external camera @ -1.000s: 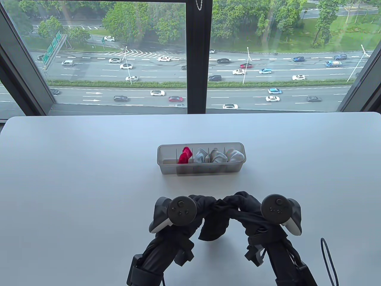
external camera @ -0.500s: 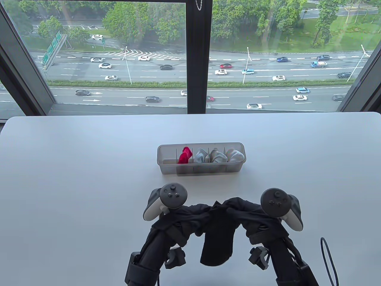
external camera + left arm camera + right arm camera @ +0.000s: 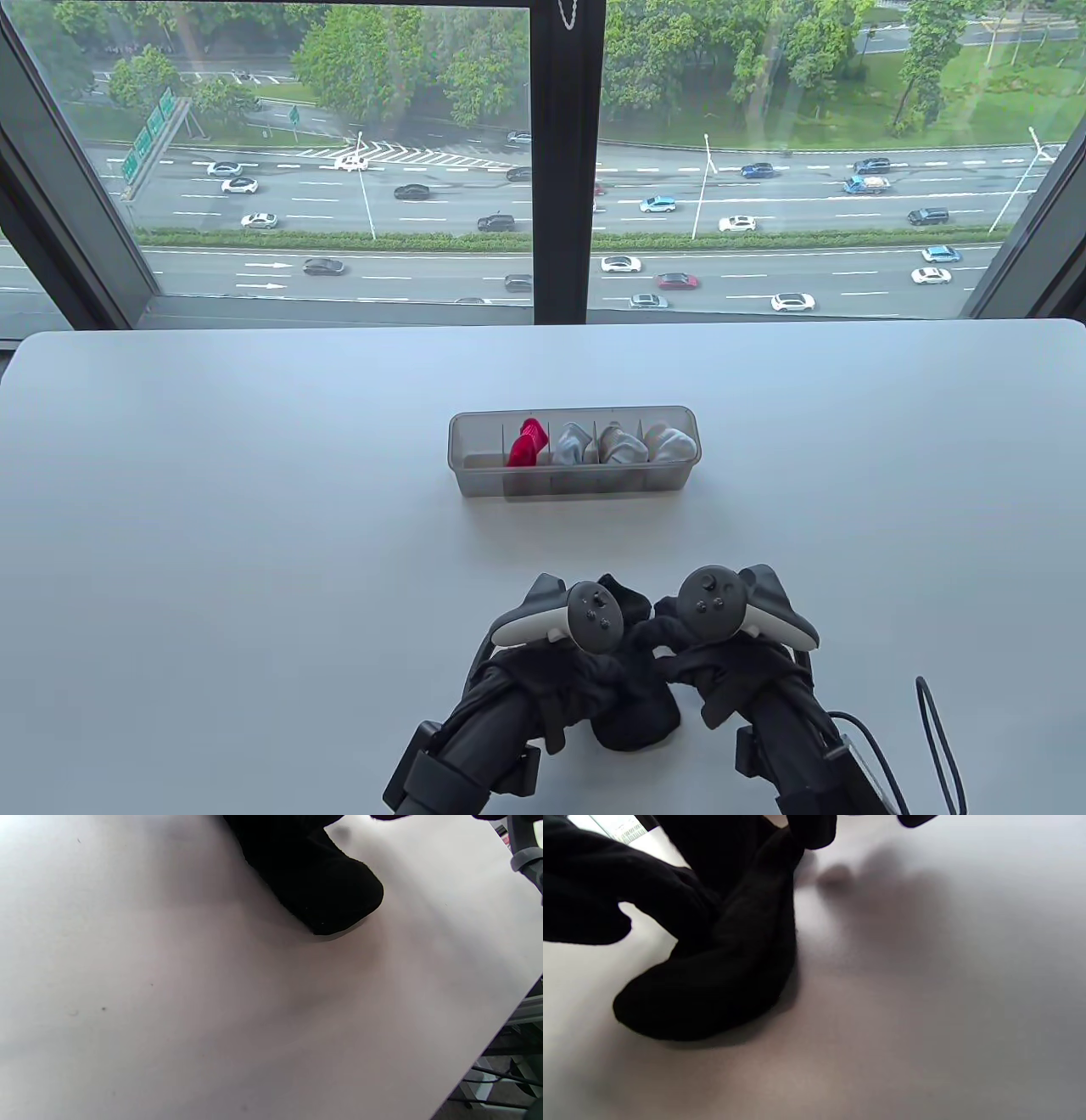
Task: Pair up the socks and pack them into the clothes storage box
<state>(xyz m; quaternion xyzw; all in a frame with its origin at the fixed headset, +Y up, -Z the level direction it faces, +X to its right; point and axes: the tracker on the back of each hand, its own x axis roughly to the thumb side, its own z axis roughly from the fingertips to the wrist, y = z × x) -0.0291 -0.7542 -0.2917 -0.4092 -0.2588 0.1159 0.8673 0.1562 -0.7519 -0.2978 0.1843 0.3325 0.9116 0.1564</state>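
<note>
So I've got both hands bunched in close together at the near edge of the tabletop (image 3: 212, 509), working the black socks (image 3: 632, 722) into a bundle. My left hand (image 3: 564, 671) has its fingers curled into the fabric on one side and my right hand (image 3: 713, 662) is pinching it from the other. I keep them that tight so the two socks stay stacked instead of sliding apart. Honestly, black gloves on black socks, so exactly where my fingers end is hard to make out.

The bottom of the bundle rests on the tabletop, which you can see from the wrist cameras: the rounded end (image 3: 335, 895) sits flat with a shadow under it. Letting the surface take the weight gives me something to fold against.

The storage box (image 3: 573, 488) sits farther out, straight ahead, well apart from my hands. Its leftmost slot looks empty. Next to that is a red pair (image 3: 526, 443), then three pale grey or white pairs (image 3: 624, 446) filling the rest. So my guess is this black pair is the last one, and it goes in that left slot once it's compact enough to fit.
</note>
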